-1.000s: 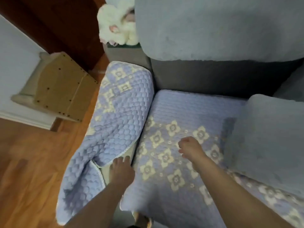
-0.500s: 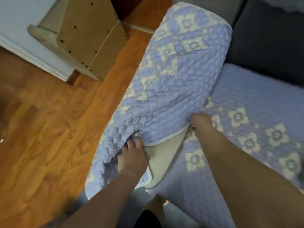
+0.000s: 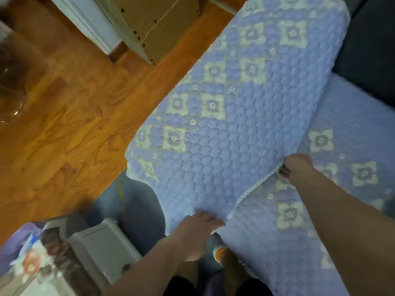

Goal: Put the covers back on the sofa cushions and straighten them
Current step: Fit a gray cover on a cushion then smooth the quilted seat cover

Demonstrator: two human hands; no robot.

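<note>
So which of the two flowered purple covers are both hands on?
The armrest cover, draped over the sofa arm. The left hand and right hand hold its white-trimmed front edge. The seat cover lies flat beside it.

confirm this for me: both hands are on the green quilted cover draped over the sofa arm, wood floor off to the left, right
Not quite: the quilted cover is lavender blue with pale flower squares, not green, as the head view shows. The rest stands: the left hand and the right hand are both at its lower edge where it drapes over the sofa arm, and the wood floor lies to the left.
</note>
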